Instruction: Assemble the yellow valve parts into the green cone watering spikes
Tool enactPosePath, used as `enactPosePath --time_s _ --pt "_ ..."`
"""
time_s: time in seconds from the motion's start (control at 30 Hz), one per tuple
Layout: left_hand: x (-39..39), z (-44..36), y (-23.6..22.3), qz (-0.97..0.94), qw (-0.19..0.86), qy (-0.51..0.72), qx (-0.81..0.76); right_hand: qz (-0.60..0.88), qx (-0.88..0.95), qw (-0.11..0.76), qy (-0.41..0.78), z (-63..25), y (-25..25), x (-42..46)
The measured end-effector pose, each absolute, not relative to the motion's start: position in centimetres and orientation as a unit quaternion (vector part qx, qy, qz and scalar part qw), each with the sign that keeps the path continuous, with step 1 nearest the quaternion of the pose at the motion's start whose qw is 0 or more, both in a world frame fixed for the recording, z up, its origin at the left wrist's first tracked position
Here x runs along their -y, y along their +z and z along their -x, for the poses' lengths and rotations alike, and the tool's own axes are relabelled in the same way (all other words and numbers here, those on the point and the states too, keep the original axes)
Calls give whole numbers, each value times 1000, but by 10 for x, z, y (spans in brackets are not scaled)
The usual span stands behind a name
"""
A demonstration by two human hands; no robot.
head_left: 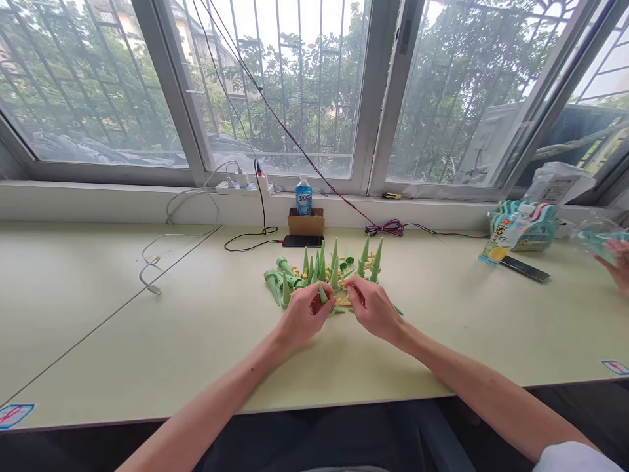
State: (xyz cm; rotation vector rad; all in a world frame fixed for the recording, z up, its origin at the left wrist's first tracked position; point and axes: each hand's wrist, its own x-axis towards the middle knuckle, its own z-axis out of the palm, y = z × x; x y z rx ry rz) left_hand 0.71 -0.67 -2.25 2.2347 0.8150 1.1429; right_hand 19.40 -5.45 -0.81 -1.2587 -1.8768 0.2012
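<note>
My left hand [305,309] is closed around a green plastic watering spike [322,293], its pointed end showing above the fingers. Just to the right, my right hand [374,307] has thumb and fingers pinched together over small yellow pieces; what is in the pinch is too small to make out. Between and behind the hands lies a cluster of green spikes, some upright, such as the pair with a tall spike [377,261] at the right. Other spikes [271,286] lie on their sides at the left. Small yellow plastic parts [344,301] are scattered among them.
Behind the pile are a black phone [303,241], a small cardboard box [305,223] and a blue-labelled bottle [304,198]. A white cable [150,275] lies left. At right are a pouch [506,236], a dark phone [523,269] and another person's hand [616,262].
</note>
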Motion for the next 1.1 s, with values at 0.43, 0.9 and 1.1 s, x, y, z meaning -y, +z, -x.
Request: enactPosePath --time_s 0.43,0.9,1.1 --pt "8 -7 -24 -820 248 424 -294 481 756 434 91 -193 -9 54" --pt "7 -7 -23 -816 244 440 -284 466 769 420 121 -189 -12 57" --pt "8 -7 -21 -816 240 443 -283 460 774 419 121 -189 -12 56"
